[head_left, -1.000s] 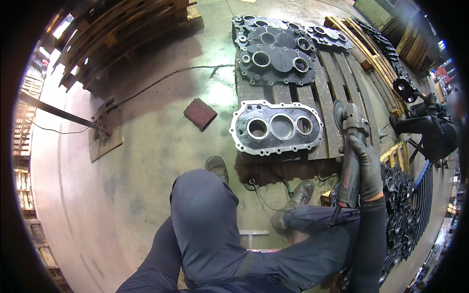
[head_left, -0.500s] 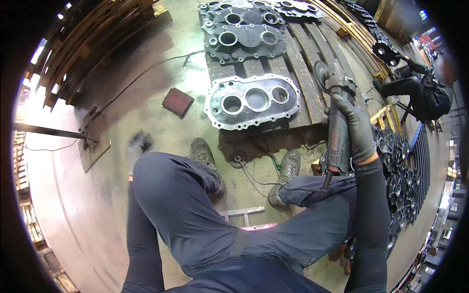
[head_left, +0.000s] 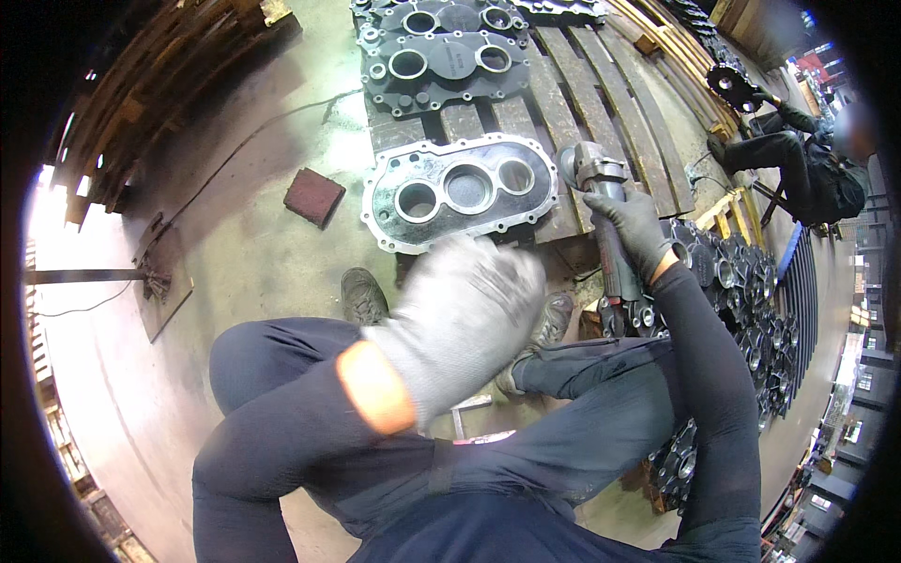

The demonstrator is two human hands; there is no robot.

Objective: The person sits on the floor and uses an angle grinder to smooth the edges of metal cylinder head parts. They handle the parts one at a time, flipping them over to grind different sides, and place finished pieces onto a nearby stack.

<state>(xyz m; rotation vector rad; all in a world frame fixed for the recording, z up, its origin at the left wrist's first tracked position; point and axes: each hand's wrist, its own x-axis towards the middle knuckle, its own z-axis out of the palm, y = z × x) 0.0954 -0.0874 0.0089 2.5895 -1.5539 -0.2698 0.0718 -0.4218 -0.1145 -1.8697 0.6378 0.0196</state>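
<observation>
Housing [head_left: 441, 195] 12 o'clock from left hand [head_left: 469, 300], long axis roughly 9–3. Left looks nearer; blurred, can't tell grip. Right hand [head_left: 638, 230], housing's 3 o'clock, grips grinder [head_left: 615, 267].

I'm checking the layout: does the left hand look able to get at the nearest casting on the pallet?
Probably yes: the blurred left hand appears by the near edge of the casting, with nothing visible between them. The angle grinder in the right hand sits beside the casting's right end.
</observation>
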